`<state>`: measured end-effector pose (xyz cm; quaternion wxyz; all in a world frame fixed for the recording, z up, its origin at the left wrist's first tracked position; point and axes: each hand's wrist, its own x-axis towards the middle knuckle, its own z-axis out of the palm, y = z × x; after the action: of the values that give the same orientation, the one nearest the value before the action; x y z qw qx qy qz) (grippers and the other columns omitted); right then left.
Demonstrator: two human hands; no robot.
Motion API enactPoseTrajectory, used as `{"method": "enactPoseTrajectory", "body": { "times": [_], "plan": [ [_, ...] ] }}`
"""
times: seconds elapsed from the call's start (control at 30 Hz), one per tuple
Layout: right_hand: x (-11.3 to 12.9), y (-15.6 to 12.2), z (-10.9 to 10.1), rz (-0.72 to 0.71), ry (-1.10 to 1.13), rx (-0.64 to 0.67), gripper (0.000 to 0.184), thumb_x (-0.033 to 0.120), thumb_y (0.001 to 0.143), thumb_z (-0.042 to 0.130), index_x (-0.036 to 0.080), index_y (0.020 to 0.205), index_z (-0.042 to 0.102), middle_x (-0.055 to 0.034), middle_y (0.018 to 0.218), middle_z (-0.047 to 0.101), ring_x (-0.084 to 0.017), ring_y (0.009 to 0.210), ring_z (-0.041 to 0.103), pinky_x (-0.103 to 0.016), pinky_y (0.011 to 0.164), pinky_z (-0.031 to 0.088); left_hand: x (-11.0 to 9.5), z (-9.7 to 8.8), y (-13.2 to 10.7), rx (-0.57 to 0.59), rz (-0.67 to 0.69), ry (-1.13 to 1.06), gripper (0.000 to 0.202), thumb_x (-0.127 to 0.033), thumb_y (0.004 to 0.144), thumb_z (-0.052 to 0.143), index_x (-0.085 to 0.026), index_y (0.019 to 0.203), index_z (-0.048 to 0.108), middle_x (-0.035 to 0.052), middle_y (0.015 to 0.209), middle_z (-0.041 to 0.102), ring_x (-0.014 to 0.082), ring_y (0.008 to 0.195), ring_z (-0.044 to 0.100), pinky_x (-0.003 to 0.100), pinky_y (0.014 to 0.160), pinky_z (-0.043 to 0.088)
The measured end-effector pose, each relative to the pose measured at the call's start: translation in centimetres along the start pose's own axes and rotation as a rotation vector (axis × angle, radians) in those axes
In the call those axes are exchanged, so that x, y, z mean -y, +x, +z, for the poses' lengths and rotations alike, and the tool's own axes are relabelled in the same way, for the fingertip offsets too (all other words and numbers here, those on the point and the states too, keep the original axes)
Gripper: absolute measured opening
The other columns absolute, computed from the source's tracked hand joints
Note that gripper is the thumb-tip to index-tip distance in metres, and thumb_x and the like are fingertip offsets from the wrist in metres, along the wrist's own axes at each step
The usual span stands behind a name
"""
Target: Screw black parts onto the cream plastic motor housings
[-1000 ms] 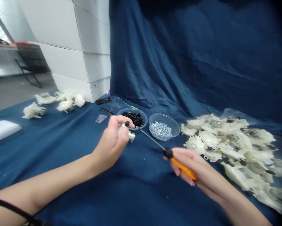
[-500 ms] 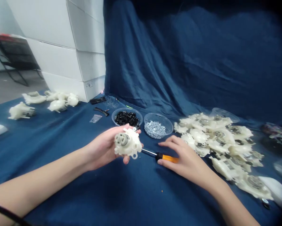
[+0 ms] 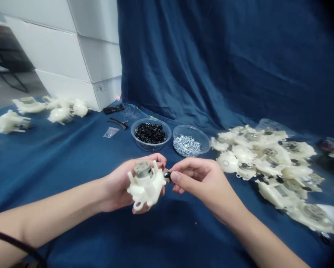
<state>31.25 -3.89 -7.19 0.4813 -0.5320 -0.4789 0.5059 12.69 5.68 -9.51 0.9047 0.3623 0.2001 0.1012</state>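
My left hand (image 3: pixel 122 188) cradles a white plastic gear housing (image 3: pixel 147 190) with a small metal motor (image 3: pixel 143 169) standing up in it. My right hand (image 3: pixel 203 178) comes in from the right, and its fingertips pinch a small black part (image 3: pixel 167 175) against the side of the housing. The part is mostly hidden by my fingers. No screwdriver shows in this view.
Behind my hands stand a bowl of black parts (image 3: pixel 133 132) and a bowl of silver screws (image 3: pixel 191 126). White housings lie heaped at right (image 3: pixel 267 163) and grouped at left (image 3: pixel 60 114) on blue cloth (image 3: pixel 72 156). White boxes (image 3: pixel 72 56) stand behind.
My left hand has turned the housing so the motor points up. My right hand has left the orange-handled screwdriver and now pinches the black part at the housing. The view has shifted slightly.
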Motion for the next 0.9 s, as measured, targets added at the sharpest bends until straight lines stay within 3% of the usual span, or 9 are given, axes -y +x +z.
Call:
{"method": "enactPoseTrajectory", "body": {
  "times": [0.1, 0.4, 0.57, 0.73, 0.9],
  "plan": [
    [-0.2, -0.1, 0.0, 0.017, 0.006, 0.017, 0.016, 0.027, 0.078, 0.083, 0.015, 0.085, 0.074, -0.0010, 0.068, 0.072, -0.010, 0.061, 0.067, -0.020, 0.061, 0.054, 0.1, 0.1, 0.0, -0.009, -0.047, -0.033, 0.015, -0.038, 0.096, 0.052, -0.023, 0.099, 0.053, 0.0095, 0.072, 0.073, 0.0176, 0.043, 0.062, 0.019, 0.033, 0.043],
    [-1.2, -0.1, 0.1, 0.133, 0.242, 0.201, 0.026, 0.039, 0.088, 0.075, 0.014, 0.088, 0.072, 0.0011, 0.071, 0.066, -0.007, 0.055, 0.065, -0.016, 0.053, 0.053, -0.4, 1.2, -0.2, 0.034, -0.116, -0.097, 0.014, -0.025, 0.096, 0.045, -0.018, 0.090, 0.056, 0.0083, 0.065, 0.070, 0.0169, 0.034, 0.059, 0.021, 0.030, 0.044],
    [-0.9, -0.3, 0.0, 0.117, 0.249, 0.136, 0.025, 0.034, 0.080, 0.083, 0.014, 0.090, 0.072, 0.0018, 0.066, 0.068, -0.007, 0.052, 0.063, -0.015, 0.051, 0.052, -0.2, 1.1, -0.2, 0.035, -0.034, -0.074, 0.010, -0.025, 0.094, 0.047, -0.019, 0.094, 0.055, 0.0103, 0.066, 0.072, 0.0166, 0.035, 0.058, 0.020, 0.032, 0.044],
    [-0.7, -0.8, 0.2, 0.106, 0.183, 0.037, 0.025, 0.019, 0.067, 0.090, 0.015, 0.082, 0.071, 0.0026, 0.060, 0.067, -0.008, 0.053, 0.061, -0.015, 0.053, 0.050, -0.1, 0.9, -0.1, -0.060, -0.056, -0.027, 0.007, -0.026, 0.094, 0.049, -0.021, 0.097, 0.053, 0.0091, 0.066, 0.070, 0.0188, 0.040, 0.060, 0.021, 0.031, 0.044],
    [-0.8, -1.4, 0.4, 0.009, 0.023, -0.059, 0.024, 0.016, 0.064, 0.091, 0.015, 0.076, 0.070, 0.0010, 0.064, 0.068, -0.008, 0.056, 0.057, -0.017, 0.051, 0.045, 0.5, 1.1, -0.4, -0.200, 0.037, -0.036, 0.011, -0.018, 0.089, 0.058, -0.024, 0.098, 0.057, 0.0012, 0.078, 0.064, 0.0184, 0.060, 0.071, 0.023, 0.047, 0.056]
  ]
}}
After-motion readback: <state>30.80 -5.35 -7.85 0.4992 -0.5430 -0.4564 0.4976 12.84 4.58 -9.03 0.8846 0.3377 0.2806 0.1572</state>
